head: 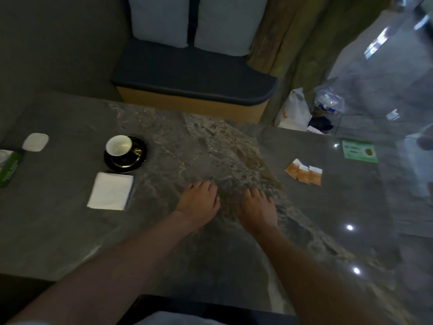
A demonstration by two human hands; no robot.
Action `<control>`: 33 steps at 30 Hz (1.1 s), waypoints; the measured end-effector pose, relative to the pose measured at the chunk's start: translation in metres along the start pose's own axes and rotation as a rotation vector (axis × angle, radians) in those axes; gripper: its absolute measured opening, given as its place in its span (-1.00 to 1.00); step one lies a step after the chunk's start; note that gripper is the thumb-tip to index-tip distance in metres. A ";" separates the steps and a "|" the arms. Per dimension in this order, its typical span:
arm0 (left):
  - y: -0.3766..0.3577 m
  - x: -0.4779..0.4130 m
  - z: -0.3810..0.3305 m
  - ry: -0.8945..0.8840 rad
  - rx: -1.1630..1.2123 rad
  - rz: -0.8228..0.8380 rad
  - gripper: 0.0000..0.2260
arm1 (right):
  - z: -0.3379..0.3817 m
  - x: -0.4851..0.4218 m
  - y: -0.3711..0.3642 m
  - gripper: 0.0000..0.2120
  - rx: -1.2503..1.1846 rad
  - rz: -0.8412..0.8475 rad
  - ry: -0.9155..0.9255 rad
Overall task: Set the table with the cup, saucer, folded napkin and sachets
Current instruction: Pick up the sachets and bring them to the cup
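Both bare forearms are reaching forward from the near edge of the tabletop [316, 207], running side by side toward its middle. The left hand [199, 204] is lying palm down with its fingers [206, 186] spread loosely and holding nothing. The right hand [257, 209] is lying palm down just beside it, the two apart, its fingers [256, 193] also loose and empty.

Left of the left hand's fingers [203, 186] lies the white folded paper napkin [110, 191]; beyond it the white ceramic cup [118, 145] stands on the black gold-rimmed saucer [138, 158]. Right of the right hand's fingers [257, 193] lie what seem three orange-and-white paper sachets [304, 172], all on the grey marble table [210, 146].
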State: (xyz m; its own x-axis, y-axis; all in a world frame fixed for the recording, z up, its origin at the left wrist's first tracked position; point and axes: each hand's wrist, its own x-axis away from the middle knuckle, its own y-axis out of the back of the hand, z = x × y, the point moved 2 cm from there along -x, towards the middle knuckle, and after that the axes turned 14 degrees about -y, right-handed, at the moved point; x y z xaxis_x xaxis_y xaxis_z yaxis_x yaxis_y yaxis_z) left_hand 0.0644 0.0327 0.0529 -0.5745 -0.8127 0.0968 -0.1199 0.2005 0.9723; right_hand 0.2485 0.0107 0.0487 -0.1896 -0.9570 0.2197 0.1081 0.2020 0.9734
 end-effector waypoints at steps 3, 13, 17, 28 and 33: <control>-0.006 -0.029 -0.039 0.018 0.016 -0.008 -0.68 | -0.050 -0.012 0.008 -0.67 -0.020 0.000 0.011; -0.006 -0.119 -0.127 0.012 0.081 0.035 -0.68 | -0.182 -0.052 0.030 -0.75 0.004 0.014 -0.019; -0.003 -0.157 -0.139 -0.037 0.055 0.011 -0.74 | -0.213 -0.075 0.034 -0.70 0.016 -0.011 -0.046; -0.027 -0.272 -0.143 -0.228 0.028 0.129 -0.69 | -0.253 -0.142 0.025 -0.67 0.014 0.040 -0.094; -0.050 -0.292 -0.142 -0.291 -0.096 0.183 -0.46 | -0.254 -0.166 0.016 -0.68 -0.037 0.060 -0.123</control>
State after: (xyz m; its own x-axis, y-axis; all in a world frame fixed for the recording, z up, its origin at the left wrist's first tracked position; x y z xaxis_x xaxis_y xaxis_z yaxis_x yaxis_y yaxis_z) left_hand 0.3527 0.1822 0.0057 -0.7877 -0.5754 0.2201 0.0754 0.2645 0.9614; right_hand 0.5296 0.1198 0.0110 -0.2996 -0.9103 0.2856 0.1585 0.2478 0.9558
